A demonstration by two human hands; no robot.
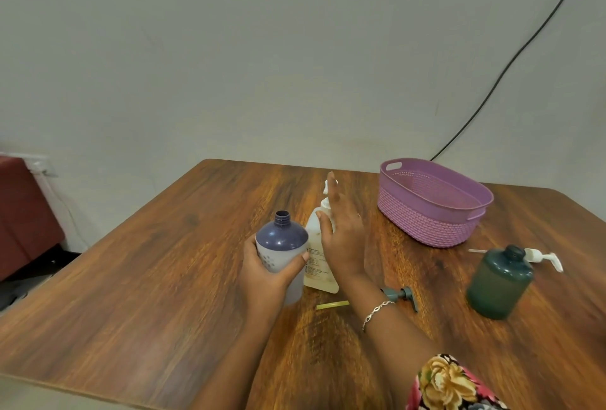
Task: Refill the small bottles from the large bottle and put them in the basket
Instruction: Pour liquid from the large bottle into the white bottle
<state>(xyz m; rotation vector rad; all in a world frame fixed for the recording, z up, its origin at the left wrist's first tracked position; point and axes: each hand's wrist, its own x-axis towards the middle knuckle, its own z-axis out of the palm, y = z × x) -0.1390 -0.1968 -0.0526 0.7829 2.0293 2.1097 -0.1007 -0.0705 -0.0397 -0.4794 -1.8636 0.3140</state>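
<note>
My left hand grips a small bottle with a dark blue top, a pale body and an uncapped neck, upright on the wooden table. Just right of it stands the large white pump bottle. My right hand is in front of that bottle with fingers straight, near its pump; whether they touch is unclear. A small dark green bottle stands uncapped at the right. The purple basket sits at the back right with nothing in it.
A dark green pump head lies on the table near my right wrist, with a yellow-green strip beside it. A white pump head lies behind the green bottle. A black cable runs down the wall.
</note>
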